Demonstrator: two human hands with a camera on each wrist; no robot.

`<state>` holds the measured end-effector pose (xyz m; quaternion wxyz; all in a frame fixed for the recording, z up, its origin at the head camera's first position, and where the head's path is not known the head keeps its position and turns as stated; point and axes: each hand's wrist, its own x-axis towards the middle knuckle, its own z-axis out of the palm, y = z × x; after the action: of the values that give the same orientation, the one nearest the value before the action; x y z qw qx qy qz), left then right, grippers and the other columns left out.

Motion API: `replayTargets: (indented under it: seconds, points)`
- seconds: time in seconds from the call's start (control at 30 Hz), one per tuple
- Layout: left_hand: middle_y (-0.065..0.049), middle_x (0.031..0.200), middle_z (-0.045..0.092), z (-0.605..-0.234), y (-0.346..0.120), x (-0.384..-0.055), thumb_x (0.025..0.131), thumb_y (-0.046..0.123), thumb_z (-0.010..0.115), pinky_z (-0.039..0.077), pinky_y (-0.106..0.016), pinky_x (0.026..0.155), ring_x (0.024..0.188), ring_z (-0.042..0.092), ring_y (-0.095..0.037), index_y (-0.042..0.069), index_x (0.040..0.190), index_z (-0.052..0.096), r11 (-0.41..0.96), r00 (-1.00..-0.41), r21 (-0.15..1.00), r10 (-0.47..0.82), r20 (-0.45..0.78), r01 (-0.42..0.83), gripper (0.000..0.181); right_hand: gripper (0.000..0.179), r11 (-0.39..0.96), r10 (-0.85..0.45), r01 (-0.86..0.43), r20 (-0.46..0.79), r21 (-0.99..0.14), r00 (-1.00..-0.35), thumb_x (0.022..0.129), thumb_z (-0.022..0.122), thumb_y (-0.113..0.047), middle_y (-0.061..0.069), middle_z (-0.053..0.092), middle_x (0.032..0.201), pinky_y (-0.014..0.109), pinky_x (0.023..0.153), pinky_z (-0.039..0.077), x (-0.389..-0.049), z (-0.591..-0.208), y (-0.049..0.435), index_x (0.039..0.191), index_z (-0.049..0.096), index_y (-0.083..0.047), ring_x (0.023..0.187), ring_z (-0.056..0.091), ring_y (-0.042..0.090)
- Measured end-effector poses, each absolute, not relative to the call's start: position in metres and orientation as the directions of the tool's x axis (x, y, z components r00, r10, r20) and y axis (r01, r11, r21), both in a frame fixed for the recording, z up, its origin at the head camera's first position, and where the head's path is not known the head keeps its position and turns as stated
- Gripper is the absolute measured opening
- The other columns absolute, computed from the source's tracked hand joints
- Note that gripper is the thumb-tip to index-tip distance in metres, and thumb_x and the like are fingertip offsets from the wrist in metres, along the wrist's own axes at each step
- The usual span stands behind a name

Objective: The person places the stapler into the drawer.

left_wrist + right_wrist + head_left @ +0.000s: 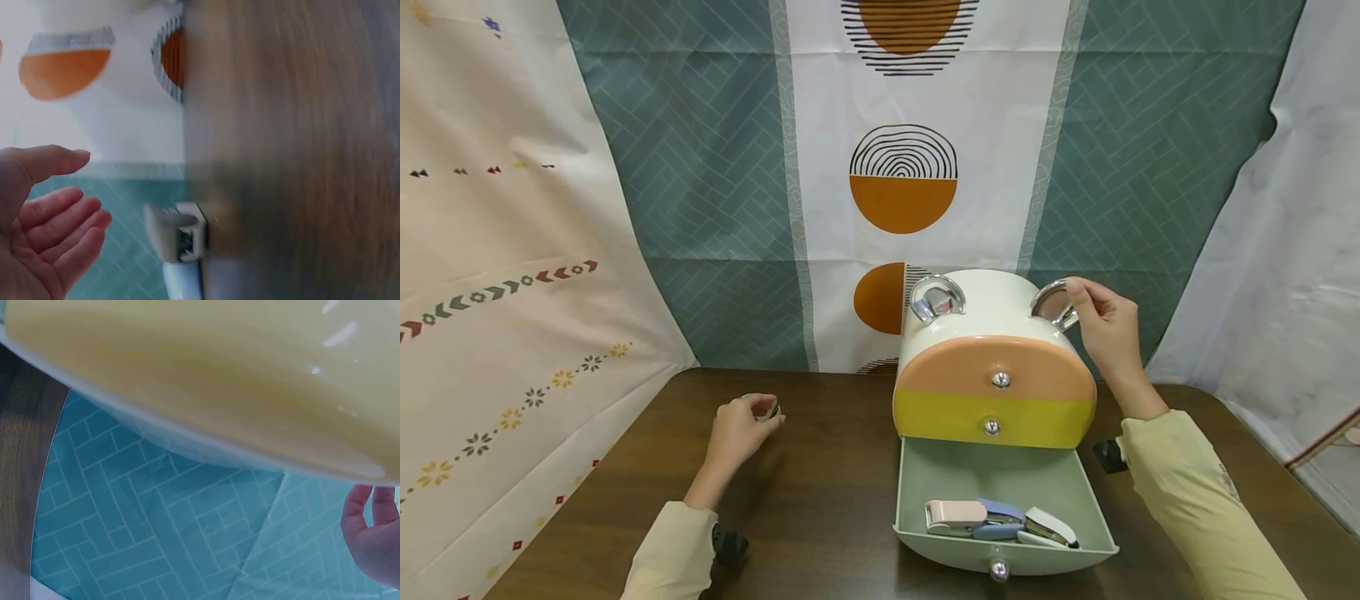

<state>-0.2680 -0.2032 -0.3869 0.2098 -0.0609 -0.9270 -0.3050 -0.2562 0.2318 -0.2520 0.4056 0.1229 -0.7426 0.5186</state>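
A rounded storage box (992, 304) with a white top stands on the table, with chrome ear-shaped handles (937, 298) on it. My right hand (1108, 325) pinches the right chrome handle (1054, 302); in the right wrist view its fingers (356, 509) show at the box's edge. The bottom green drawer (1000, 467) is pulled out. Inside lie a pink stapler (955, 513), a blue stapler (1000, 518) and a white stapler (1049, 527). Over at the left, my left hand (739, 427) has thumb and fingers apart, holding nothing. A stapler-like object (175, 232) is close beyond it, mostly hidden in the head view.
Above the pulled-out drawer, the orange drawer (955, 371) and yellow drawer (947, 417) are closed, each with a chrome knob. Patterned curtains (715, 167) hang behind the brown table (827, 483) and along both sides.
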Motion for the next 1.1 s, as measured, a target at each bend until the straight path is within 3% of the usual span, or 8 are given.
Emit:
replayTargets:
  seconds: [0.1,0.4,0.67,0.97,1.1]
  points:
    - [-0.019,0.094,0.066,-0.392,-0.213,-0.276,0.074,0.014,0.071,0.047,-0.045,0.071,0.082,0.063,-0.032,-0.006,0.103,0.065,0.821,-0.914,0.540,-0.056,0.401,0.186,0.035,0.030,0.437,0.239,-0.597,0.727,-0.673,-0.644,0.091,0.054,-0.011,-0.031,0.056,0.077,0.012,0.059,0.037,-0.256,-0.252,0.232,0.103,0.061,0.015,0.065,0.047,-0.003]
    - [-0.021,0.100,0.065,-0.402,-0.225,-0.291,0.073,0.013,0.070,0.046,-0.045,0.069,0.081,0.061,-0.032,-0.008,0.106,0.062,0.853,-0.951,0.515,-0.091,0.294,0.078,0.040,0.028,0.431,0.249,-0.601,0.729,-0.673,-0.638,0.090,0.054,-0.009,-0.033,0.055,0.078,0.010,0.066,0.039,-0.256,-0.252,0.230,0.103,0.061,0.015,0.072,0.050,-0.007]
    - [-0.018,0.088,0.066,-0.403,-0.226,-0.294,0.070,0.012,0.069,0.046,-0.044,0.062,0.070,0.059,-0.028,-0.005,0.100,0.066,0.881,-0.965,0.469,-0.068,0.253,0.061,0.034,0.028,0.426,0.235,-0.617,0.739,-0.662,-0.631,0.090,0.054,-0.010,-0.031,0.057,0.078,0.011,0.061,0.037,-0.263,-0.257,0.237,0.103,0.062,0.014,0.066,0.048,-0.004]
    - [-0.017,0.080,0.065,-0.404,-0.224,-0.295,0.066,0.008,0.072,0.047,-0.043,0.059,0.066,0.059,-0.029,-0.005,0.094,0.068,0.887,-0.950,0.451,-0.050,0.308,0.100,0.031,0.032,0.463,0.239,-0.572,0.717,-0.677,-0.655,0.091,0.055,-0.021,-0.030,0.058,0.079,0.012,0.066,0.040,-0.280,-0.268,0.248,0.106,0.064,0.006,0.074,0.052,-0.005]
    - [-0.019,0.088,0.066,-0.397,-0.223,-0.290,0.069,0.008,0.071,0.048,-0.045,0.063,0.072,0.061,-0.032,-0.006,0.097,0.068,0.890,-0.958,0.447,-0.044,0.284,0.091,0.032,0.032,0.472,0.236,-0.564,0.713,-0.678,-0.660,0.091,0.055,-0.021,-0.026,0.058,0.074,0.013,0.055,0.035,-0.280,-0.268,0.248,0.104,0.065,0.006,0.054,0.041,-0.004]
